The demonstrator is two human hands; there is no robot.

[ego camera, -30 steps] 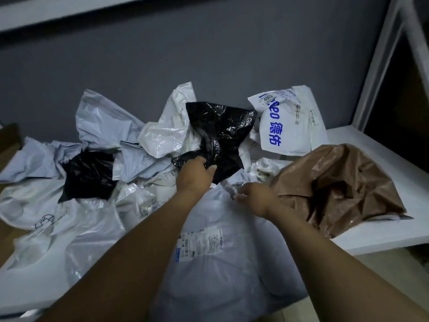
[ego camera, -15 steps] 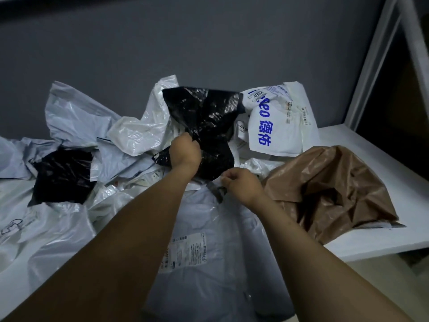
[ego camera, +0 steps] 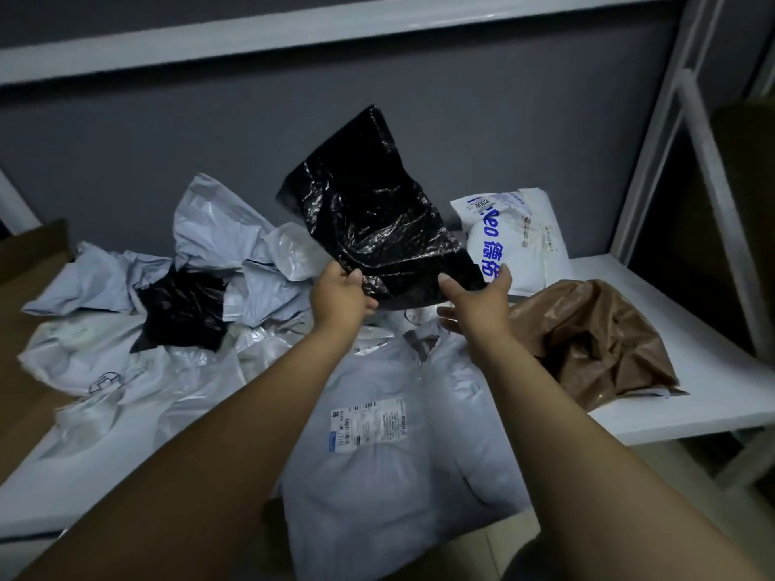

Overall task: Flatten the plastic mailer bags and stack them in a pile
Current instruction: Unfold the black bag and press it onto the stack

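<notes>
A crinkled black mailer bag (ego camera: 369, 211) is held up in the air above the pile, standing nearly upright. My left hand (ego camera: 341, 297) pinches its lower left edge. My right hand (ego camera: 478, 297) holds its lower right edge, thumb in front and fingers behind. Below my arms lies a large grey mailer (ego camera: 398, 446) with a white shipping label, hanging over the shelf's front edge. A heap of crumpled grey and white bags (ego camera: 218, 245) and a second black bag (ego camera: 184, 308) lie to the left.
A brown mailer (ego camera: 595, 341) lies crumpled at the right on the white shelf (ego camera: 654, 413). A white bag with blue lettering (ego camera: 516, 241) leans against the grey back wall. A white shelf post (ego camera: 654, 132) rises at the right; cardboard (ego camera: 25, 266) sits at the left.
My left hand lifted the black bag up off the pile. My right hand left the grey mailer and took hold of the black bag's lower right edge, spreading it out.
</notes>
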